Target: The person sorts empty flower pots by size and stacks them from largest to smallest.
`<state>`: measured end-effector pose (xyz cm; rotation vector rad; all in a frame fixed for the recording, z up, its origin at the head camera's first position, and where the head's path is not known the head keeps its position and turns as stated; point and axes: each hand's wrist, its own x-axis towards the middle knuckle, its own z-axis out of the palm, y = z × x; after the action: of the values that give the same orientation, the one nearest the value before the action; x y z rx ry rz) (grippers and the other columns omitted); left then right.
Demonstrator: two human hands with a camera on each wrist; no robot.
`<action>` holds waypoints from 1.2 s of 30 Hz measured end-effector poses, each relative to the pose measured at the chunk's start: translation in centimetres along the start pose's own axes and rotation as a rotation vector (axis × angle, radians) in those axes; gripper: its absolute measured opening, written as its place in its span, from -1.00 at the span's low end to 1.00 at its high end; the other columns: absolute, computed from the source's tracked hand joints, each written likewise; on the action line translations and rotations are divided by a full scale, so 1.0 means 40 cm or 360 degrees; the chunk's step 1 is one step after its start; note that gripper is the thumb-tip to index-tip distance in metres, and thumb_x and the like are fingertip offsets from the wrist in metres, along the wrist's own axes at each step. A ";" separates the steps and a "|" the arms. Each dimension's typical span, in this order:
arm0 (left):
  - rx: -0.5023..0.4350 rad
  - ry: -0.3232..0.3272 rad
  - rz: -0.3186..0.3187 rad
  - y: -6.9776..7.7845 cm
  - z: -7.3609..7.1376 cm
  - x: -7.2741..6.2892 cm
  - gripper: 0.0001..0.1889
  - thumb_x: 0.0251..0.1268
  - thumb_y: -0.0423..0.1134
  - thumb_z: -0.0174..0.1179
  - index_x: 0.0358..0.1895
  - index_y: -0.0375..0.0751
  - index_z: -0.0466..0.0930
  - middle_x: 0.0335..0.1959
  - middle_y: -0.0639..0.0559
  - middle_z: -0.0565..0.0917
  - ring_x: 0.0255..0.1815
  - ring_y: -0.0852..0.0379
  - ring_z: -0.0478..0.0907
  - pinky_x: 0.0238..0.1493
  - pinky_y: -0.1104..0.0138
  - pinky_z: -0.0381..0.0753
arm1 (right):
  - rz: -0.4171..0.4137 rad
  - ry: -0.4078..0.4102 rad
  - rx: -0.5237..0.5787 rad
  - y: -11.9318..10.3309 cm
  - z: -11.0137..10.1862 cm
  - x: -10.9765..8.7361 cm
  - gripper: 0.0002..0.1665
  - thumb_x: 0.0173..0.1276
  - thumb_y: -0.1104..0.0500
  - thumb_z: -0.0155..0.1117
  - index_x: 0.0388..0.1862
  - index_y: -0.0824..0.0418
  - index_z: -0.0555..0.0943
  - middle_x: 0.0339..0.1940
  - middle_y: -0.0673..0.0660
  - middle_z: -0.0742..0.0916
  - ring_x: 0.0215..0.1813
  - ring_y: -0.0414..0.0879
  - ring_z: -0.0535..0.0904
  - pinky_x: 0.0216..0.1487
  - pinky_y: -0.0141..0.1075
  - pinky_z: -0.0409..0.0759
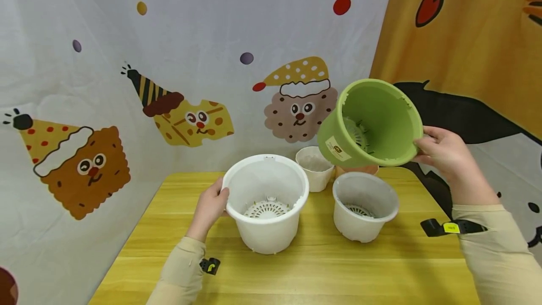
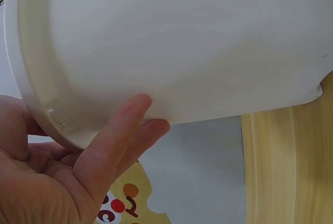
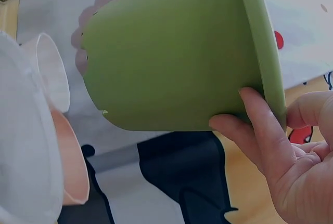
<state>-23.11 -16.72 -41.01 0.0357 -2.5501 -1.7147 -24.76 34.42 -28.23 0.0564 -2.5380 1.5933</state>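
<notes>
By its left rim, a large white plastic pot [image 1: 271, 234] is gripped by my left hand [image 1: 210, 206]. In the left wrist view, fingers [image 2: 117, 141] lie along the outside of the white wall below the rim. A green plastic pot [image 1: 381, 116] is up in the air, tilted with its mouth toward me, and my right hand [image 1: 444, 156] pinches its right rim. The thumb is over the rim and the fingers [image 3: 260, 125] press the outside of the green wall. Slots show in the floors of both pots. A label [image 1: 337, 148] is stuck on the green one.
A smaller white pot [image 1: 359, 225] stands on the wooden table [image 1: 338, 276], right of the large one. Behind are a small cream pot [image 1: 315, 178] and a partly hidden orange-pink pot [image 1: 364, 169]. A printed cloth [image 1: 203, 27] hangs behind the table.
</notes>
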 end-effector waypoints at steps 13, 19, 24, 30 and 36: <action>-0.0001 0.0012 0.0004 -0.006 0.002 0.002 -0.60 0.53 -0.24 -0.09 0.33 -0.22 0.46 0.07 -0.40 0.59 -0.18 -0.20 0.66 -0.42 0.18 0.78 | -0.0104 -0.0087 0.0041 -0.051 0.068 0.002 -0.34 0.58 0.15 -0.01 0.45 0.56 0.16 -0.32 -0.19 0.72 -0.31 -0.29 0.68 -0.27 -0.40 0.74; -0.0011 0.0019 0.0002 -0.008 0.002 0.003 -0.58 0.53 -0.23 -0.08 0.35 -0.22 0.44 0.08 -0.41 0.58 -0.21 -0.16 0.67 -0.42 0.18 0.78 | -0.0096 -0.0150 0.0107 -0.076 0.097 0.009 -0.34 0.57 0.18 0.01 0.47 0.53 0.15 -0.30 -0.20 0.73 -0.29 -0.28 0.69 -0.24 -0.41 0.74; -0.0029 0.0009 -0.0004 -0.007 0.003 0.002 -0.56 0.54 -0.22 -0.08 0.39 -0.24 0.40 0.11 -0.42 0.56 -0.18 -0.15 0.66 -0.40 0.18 0.78 | -0.0138 -0.0198 0.0172 -0.095 0.125 0.009 -0.37 0.57 0.21 0.00 0.46 0.54 0.17 -0.28 -0.17 0.74 -0.30 -0.27 0.68 -0.22 -0.40 0.73; -0.0033 0.0013 -0.0010 -0.006 0.002 0.000 -0.58 0.54 -0.22 -0.08 0.36 -0.22 0.43 0.09 -0.39 0.58 -0.19 -0.14 0.66 -0.39 0.18 0.78 | -0.0193 -0.0237 0.0244 -0.115 0.160 0.009 -0.41 0.55 0.27 -0.02 0.43 0.56 0.19 -0.29 -0.12 0.75 -0.32 -0.25 0.69 -0.24 -0.39 0.74; -0.0043 0.0014 -0.0006 -0.002 0.002 -0.002 -0.59 0.54 -0.22 -0.08 0.34 -0.22 0.45 0.08 -0.39 0.59 -0.13 -0.24 0.65 -0.40 0.18 0.78 | -0.0204 -0.0292 0.0307 -0.132 0.194 0.009 -0.39 0.56 0.26 -0.01 0.46 0.54 0.17 -0.24 -0.06 0.75 -0.29 -0.21 0.70 -0.23 -0.35 0.75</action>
<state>-23.04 -16.68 -41.12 0.0460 -2.5220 -1.7459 -25.33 25.16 -26.80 0.3956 -2.4408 1.8519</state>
